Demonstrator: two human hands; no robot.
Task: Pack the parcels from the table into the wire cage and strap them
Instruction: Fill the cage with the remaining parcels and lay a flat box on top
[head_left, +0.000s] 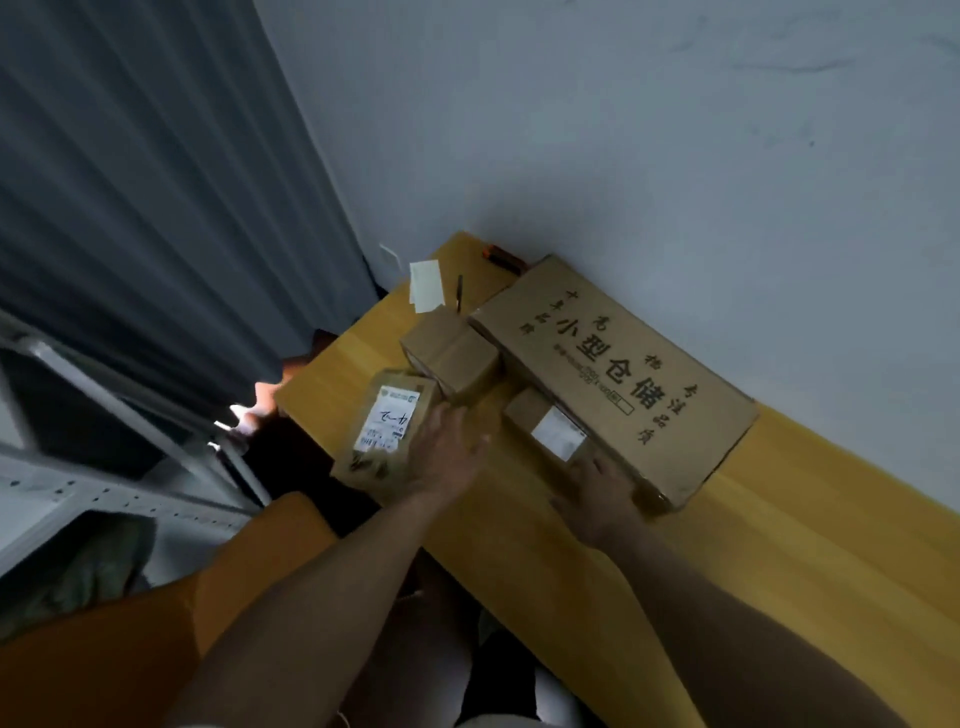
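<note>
Four cardboard parcels (613, 374) cluster on the wooden table (779, 545).

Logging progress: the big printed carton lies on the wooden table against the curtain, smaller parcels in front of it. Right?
No. In the head view the big printed carton lies against the pale wall, not the curtain; it is on the wooden table, smaller parcels in front of it.

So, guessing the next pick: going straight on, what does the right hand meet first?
The right hand would meet the small white-labelled parcel beside the large carton; its fingertips may be touching it, since depth is unclear.
</note>
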